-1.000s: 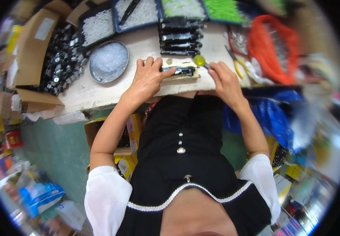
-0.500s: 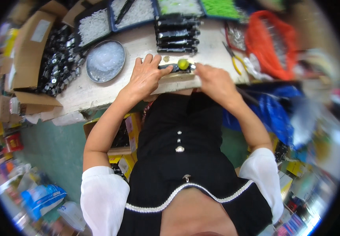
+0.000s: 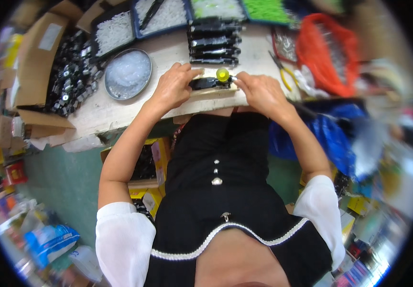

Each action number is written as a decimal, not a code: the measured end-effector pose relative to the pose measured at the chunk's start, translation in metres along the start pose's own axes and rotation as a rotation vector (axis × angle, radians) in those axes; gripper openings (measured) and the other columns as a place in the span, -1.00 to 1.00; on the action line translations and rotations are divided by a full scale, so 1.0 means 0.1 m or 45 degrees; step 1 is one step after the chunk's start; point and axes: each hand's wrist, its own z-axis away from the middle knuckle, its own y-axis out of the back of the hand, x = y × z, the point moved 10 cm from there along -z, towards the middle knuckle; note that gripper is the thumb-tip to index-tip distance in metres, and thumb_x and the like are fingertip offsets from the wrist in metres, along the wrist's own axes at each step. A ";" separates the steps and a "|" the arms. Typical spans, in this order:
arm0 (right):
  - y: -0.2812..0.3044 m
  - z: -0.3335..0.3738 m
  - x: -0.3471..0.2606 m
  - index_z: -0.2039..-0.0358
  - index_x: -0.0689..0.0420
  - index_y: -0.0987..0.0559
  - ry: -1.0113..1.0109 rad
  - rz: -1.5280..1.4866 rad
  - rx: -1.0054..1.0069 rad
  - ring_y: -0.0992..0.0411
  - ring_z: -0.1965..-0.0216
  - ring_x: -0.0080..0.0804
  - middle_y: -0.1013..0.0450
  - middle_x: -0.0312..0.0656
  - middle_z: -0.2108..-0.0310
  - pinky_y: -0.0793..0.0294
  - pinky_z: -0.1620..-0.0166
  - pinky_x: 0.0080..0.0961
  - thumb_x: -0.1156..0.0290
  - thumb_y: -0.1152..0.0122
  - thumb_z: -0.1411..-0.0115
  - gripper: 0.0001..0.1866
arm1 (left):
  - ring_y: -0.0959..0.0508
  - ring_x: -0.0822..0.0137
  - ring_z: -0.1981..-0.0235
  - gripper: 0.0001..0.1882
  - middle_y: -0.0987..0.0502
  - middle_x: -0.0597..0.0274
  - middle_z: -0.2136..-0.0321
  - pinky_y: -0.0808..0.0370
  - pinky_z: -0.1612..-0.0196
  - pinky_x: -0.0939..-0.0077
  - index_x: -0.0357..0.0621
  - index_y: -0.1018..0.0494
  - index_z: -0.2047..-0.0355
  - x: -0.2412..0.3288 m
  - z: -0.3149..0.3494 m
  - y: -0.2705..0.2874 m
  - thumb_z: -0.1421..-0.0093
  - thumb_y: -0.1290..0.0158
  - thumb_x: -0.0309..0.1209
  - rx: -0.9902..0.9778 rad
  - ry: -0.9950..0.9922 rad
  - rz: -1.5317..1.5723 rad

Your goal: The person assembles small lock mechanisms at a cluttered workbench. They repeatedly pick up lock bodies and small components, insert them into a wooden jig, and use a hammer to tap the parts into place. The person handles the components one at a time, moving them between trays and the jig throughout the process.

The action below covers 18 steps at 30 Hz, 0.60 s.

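On the near edge of the bench, a long black plastic part lies on a pale wooden block. A round yellow-green knob stands up near the part's right end. My left hand grips the left end of the black part, fingers curled at it. My right hand has thumb and forefinger closed on a small white piece at the right end; its exact kind is too small to tell. Beyond my hands lies a row of several similar black parts.
At left stand a round metal dish of translucent jelly-like stuff and a cardboard box spilling metal-and-black pieces. Trays of white and green small parts line the back. Yellow-handled pliers and a red bag lie right.
My left hand has drawn back a little to the left, baring more of the black part. My right hand has shifted slightly right, and its fingers remain at the part's right end.
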 end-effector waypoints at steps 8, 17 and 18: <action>0.04 -0.16 -0.40 0.39 0.21 -0.41 0.119 -0.169 0.199 -0.45 0.45 0.04 -0.45 0.12 0.55 -0.39 0.39 -0.09 0.35 0.06 -0.19 -0.82 | -0.40 0.08 0.28 -0.30 -0.47 0.09 0.41 -0.38 0.20 0.24 -0.13 -0.27 -0.06 -0.13 0.07 0.05 0.21 -0.08 -0.64 0.112 0.214 0.183; -0.28 -0.44 -0.46 0.41 0.17 -0.41 0.139 -0.070 0.015 -0.40 0.51 0.13 -0.40 0.14 0.60 -0.29 0.46 -0.04 0.30 0.01 -0.20 -0.80 | -0.40 0.18 0.27 -0.24 -0.45 0.14 0.38 -0.28 0.12 0.29 -0.19 -0.23 -0.10 -0.16 0.42 0.10 0.21 -0.18 -0.62 0.573 0.213 0.180; -0.24 -0.49 -0.52 0.42 0.17 -0.41 0.171 -0.091 0.027 -0.39 0.51 0.14 -0.40 0.14 0.60 -0.29 0.47 -0.04 0.29 0.01 -0.19 -0.80 | -0.39 0.17 0.25 -0.25 -0.44 0.14 0.35 -0.26 0.11 0.29 -0.19 -0.23 -0.10 -0.14 0.50 0.11 0.20 -0.18 -0.61 0.654 0.229 0.123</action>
